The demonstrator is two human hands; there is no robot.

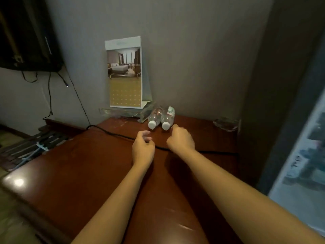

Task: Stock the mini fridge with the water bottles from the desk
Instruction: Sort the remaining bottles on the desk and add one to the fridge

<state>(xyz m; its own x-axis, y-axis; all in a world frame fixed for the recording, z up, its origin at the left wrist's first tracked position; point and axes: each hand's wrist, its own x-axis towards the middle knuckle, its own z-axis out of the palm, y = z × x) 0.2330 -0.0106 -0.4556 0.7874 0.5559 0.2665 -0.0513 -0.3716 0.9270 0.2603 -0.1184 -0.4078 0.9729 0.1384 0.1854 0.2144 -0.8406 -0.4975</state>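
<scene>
Two clear water bottles with white caps stand side by side at the back of the dark wooden desk (88,164), the left bottle (154,117) and the right bottle (168,117), which has a green-and-white label. My left hand (143,147) hovers just in front of the left bottle, fingers loosely curled, holding nothing. My right hand (181,140) is stretched out just below the right bottle's cap, its fingertips close to the cap, gripping nothing. No fridge is in sight.
A desk calendar (125,73) stands on a clear acrylic tray (123,112) behind the bottles. A black cable (112,133) runs across the desk under my hands. A glass ashtray (226,124) sits at the right rear. A wall-mounted TV (26,34) hangs at upper left.
</scene>
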